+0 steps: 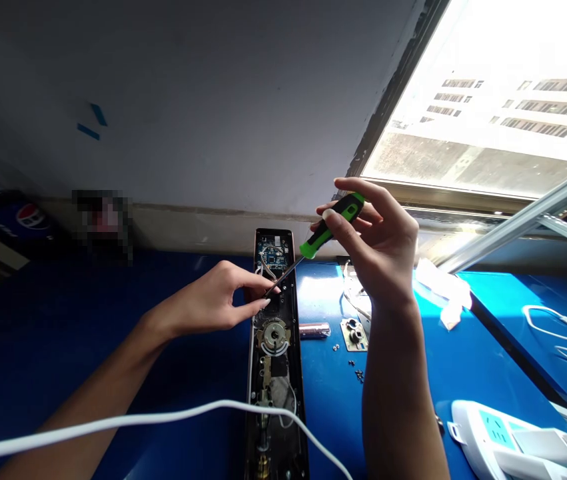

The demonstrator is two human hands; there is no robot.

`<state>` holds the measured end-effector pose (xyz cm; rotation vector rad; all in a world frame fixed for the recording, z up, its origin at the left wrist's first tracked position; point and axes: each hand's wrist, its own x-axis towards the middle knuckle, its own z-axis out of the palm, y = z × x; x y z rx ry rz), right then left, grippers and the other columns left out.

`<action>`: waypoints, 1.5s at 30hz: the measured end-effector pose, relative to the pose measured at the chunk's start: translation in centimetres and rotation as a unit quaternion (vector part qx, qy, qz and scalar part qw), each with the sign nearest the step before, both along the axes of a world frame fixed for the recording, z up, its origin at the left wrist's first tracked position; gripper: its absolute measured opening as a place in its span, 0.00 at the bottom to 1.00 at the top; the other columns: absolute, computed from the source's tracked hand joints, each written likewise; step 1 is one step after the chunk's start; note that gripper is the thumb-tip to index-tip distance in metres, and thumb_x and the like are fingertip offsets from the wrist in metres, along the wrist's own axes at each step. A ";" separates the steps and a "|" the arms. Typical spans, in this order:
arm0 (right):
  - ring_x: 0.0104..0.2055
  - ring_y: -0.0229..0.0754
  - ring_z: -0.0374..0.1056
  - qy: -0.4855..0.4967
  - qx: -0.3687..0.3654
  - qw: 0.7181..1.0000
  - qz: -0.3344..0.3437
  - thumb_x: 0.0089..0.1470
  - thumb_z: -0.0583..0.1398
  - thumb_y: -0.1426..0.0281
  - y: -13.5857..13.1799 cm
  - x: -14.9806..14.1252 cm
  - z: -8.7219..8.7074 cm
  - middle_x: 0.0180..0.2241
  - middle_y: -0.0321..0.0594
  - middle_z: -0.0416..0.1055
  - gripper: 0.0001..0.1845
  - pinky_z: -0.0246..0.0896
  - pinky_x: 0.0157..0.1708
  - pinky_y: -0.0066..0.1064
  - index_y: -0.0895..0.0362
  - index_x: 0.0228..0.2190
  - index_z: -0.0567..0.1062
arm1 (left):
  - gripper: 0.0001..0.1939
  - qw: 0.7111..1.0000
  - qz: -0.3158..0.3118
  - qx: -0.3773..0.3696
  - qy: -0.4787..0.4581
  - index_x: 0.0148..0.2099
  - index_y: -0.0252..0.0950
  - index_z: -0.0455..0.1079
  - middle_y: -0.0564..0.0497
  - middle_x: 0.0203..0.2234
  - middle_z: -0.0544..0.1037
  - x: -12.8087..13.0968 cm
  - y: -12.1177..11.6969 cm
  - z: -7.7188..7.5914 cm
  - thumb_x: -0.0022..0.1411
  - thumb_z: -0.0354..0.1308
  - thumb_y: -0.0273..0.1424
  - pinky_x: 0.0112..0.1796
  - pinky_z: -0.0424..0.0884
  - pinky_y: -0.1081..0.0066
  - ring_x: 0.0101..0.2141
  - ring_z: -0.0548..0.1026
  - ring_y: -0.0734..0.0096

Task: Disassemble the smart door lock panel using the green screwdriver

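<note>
A green-and-black screwdriver [330, 227] is held in my right hand [380, 237], its handle between thumb and fingers. The metal shaft slants down to the left into a long, narrow black housing [299, 373], which looks like an opened electronic door lock. From the left, my left hand [223, 297] reaches over the housing, thumb and fingertips pinching about the shaft's lower end. Those fingertips partly hide the tip and whatever lies under it. Above them is a circuit board [272, 257] with wires; below sits a round metal mechanism [274, 335].
Right of the housing lie a shiny cylinder [314, 331], a small metal plate [354, 335] and several loose screws [359, 375]. A white cable [163, 418] crosses in front. A white power strip [483, 433] stands at lower right, beneath a metal frame bar [518, 220].
</note>
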<state>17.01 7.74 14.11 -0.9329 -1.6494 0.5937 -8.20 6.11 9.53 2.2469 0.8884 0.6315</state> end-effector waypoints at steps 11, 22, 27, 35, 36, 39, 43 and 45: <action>0.49 0.53 0.80 -0.005 0.022 1.000 -0.015 0.59 0.68 0.57 -0.1 -0.1 0.1 0.44 0.40 0.80 0.24 0.80 0.53 0.51 0.45 0.55 0.71 | 0.16 1.000 0.001 0.002 -0.005 0.56 0.41 0.81 0.48 0.42 0.87 -0.1 0.0 0.0 0.67 0.62 0.31 0.37 0.77 0.72 0.38 0.84 0.65; 0.54 0.52 0.77 -0.008 0.040 0.998 -0.039 0.63 0.63 0.58 0.3 -1.3 -0.8 0.46 0.41 0.77 0.28 0.80 0.48 0.45 0.44 0.62 0.66 | 0.17 0.998 0.039 0.046 -0.009 0.57 0.38 0.80 0.51 0.39 0.87 0.3 -0.1 -0.3 0.67 0.62 0.29 0.37 0.77 0.74 0.35 0.84 0.69; 0.56 0.54 0.77 -0.018 -0.041 0.999 0.016 0.60 0.65 0.57 0.2 -1.3 -0.5 0.52 0.42 0.78 0.48 0.80 0.49 0.47 0.40 0.71 0.46 | 0.20 0.990 0.086 0.111 0.001 0.60 0.37 0.77 0.52 0.37 0.87 0.0 0.0 -0.7 0.67 0.62 0.31 0.38 0.77 0.74 0.34 0.84 0.69; 0.48 0.51 0.80 -0.004 0.004 1.000 0.026 0.60 0.67 0.58 0.9 -2.0 -1.0 0.47 0.42 0.79 0.49 0.80 0.47 0.45 0.42 0.71 0.47 | 0.24 0.988 0.093 0.124 0.000 0.66 0.43 0.70 0.55 0.43 0.86 -0.3 -0.2 -0.1 0.69 0.61 0.33 0.45 0.76 0.74 0.42 0.84 0.69; 0.46 0.50 0.80 0.010 0.031 0.999 0.026 0.61 0.66 0.58 0.9 -2.3 -1.3 0.46 0.41 0.80 0.46 0.80 0.47 0.45 0.42 0.71 0.49 | 0.24 0.987 0.099 0.127 0.001 0.66 0.44 0.70 0.54 0.45 0.86 -0.4 -0.1 0.0 0.70 0.61 0.34 0.47 0.76 0.73 0.43 0.84 0.68; 0.44 0.47 0.80 0.039 0.104 0.993 0.034 0.63 0.65 0.60 0.7 -3.0 -1.8 0.44 0.37 0.80 0.39 0.81 0.46 0.44 0.41 0.68 0.56 | 0.20 0.982 0.129 0.138 0.008 0.62 0.43 0.73 0.53 0.47 0.84 -0.7 0.0 0.4 0.70 0.60 0.36 0.50 0.75 0.69 0.45 0.82 0.65; 0.45 0.44 0.79 0.038 0.149 0.987 0.047 0.61 0.68 0.68 0.0 -3.3 -1.4 0.51 0.37 0.77 0.35 0.82 0.46 0.41 0.39 0.64 0.64 | 0.09 0.979 0.162 0.110 0.051 0.49 0.41 0.73 0.54 0.36 0.81 -0.9 0.0 0.4 0.68 0.59 0.35 0.39 0.72 0.70 0.34 0.79 0.68; 0.47 0.44 0.79 0.036 0.152 0.986 0.052 0.60 0.68 0.72 -0.4 -3.4 -1.0 0.58 0.37 0.73 0.35 0.82 0.47 0.41 0.38 0.63 0.66 | 0.08 0.980 0.166 0.080 0.080 0.45 0.41 0.69 0.55 0.32 0.78 -0.7 0.1 0.1 0.66 0.60 0.37 0.33 0.70 0.70 0.30 0.76 0.69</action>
